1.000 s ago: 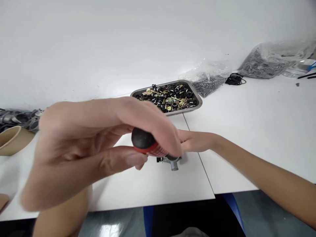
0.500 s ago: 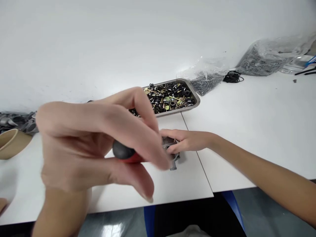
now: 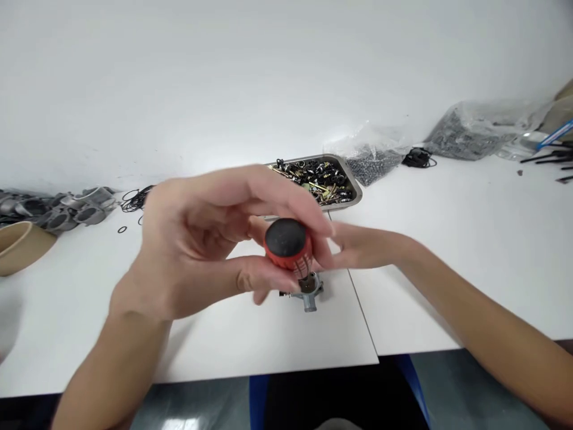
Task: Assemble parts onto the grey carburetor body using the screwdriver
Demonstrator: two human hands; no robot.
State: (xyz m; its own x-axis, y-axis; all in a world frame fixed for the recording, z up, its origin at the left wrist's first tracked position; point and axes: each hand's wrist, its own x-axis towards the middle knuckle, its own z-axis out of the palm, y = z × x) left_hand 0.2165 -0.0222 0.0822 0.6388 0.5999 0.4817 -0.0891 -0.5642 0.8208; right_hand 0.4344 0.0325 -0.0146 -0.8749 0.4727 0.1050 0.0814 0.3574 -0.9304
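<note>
The screwdriver (image 3: 289, 246) stands nearly upright over the near middle of the white desk (image 3: 470, 239), its black-capped red handle end turned toward the camera and its shaft hidden below the handle. Under it sits a small grey metal part (image 3: 308, 288), resting on the desk beside the seam between two desk tops. The left hand (image 3: 210, 251) is raised above the desk with its wrist bent and forearm running down to the lower left; its grip is clenched on the screwdriver handle, thumb below and fingers curled over the top. The right hand (image 3: 362, 248) reaches in from the lower right along a straight forearm, palm down, its fingertips hidden behind the handle next to the metal part; whether its grip is clenched on the part cannot be told. Behind the hands lies a metal tray (image 3: 353, 190) full of small black and brass pieces. Clear bags of dark bits (image 3: 474, 128) lie at the far right, grey castings (image 3: 76, 209) and a tan cup (image 3: 20, 246) at the left
</note>
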